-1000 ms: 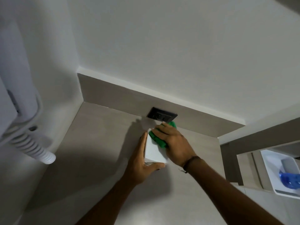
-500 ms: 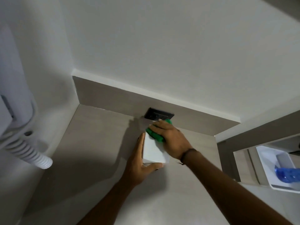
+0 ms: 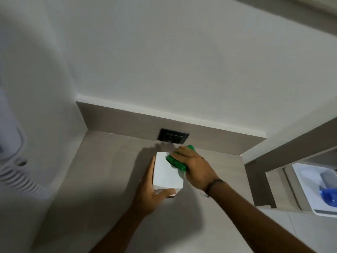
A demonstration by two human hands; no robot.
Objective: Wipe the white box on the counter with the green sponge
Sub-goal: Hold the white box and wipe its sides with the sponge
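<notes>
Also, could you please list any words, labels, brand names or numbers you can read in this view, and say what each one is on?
None can be read.
white box: the faces in view look plain, with no print visible.
green sponge: no label visible.
dark wall outlet: any marking is too small and dim to read.
white wall unit at the left: blurred, no text legible.
blue item in the white tray: blurred, nothing legible.
</notes>
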